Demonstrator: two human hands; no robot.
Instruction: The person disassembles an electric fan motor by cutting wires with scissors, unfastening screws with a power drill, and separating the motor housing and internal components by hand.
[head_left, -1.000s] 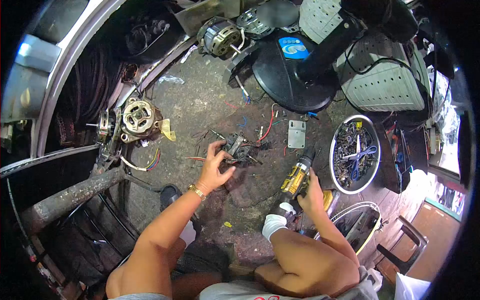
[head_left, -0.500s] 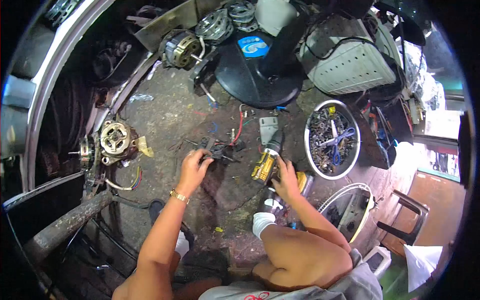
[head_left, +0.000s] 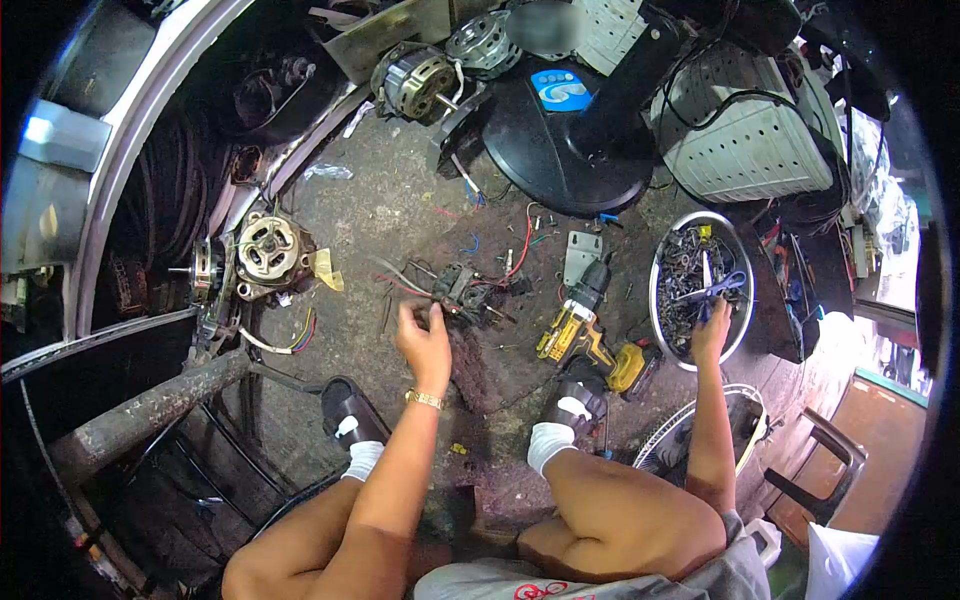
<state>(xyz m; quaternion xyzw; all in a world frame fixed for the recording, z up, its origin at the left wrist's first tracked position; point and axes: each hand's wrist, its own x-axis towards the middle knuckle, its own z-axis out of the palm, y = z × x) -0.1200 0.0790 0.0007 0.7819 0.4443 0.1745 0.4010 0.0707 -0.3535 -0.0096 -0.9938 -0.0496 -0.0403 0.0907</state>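
Note:
My left hand (head_left: 426, 350) is at the near left edge of a small dark motor (head_left: 462, 290) on the floor. Its fingers are bent, thumb beside them; what they pinch is too small to make out, with thin wires close by. My right hand (head_left: 711, 338) reaches into a metal-rimmed bowl (head_left: 655, 318), its fingers closed on the handles of blue-handled scissors (head_left: 722, 288), which lie over many small dark parts. Between the hands lies a yellow and black cordless drill (head_left: 585, 340), its chuck near a grey metal plate (head_left: 582, 252).
A round black stand base (head_left: 550, 165) and a perforated white casing (head_left: 750, 150) stand at the back. Open motors (head_left: 270, 255) sit at left and back (head_left: 412, 80). A white fan guard (head_left: 665, 425) is beside my right leg, a stool (head_left: 820, 455) at far right.
My right hand has left the drill and moved right to the scissors in the bowl. My left hand remains by the motor. The whole view has shifted.

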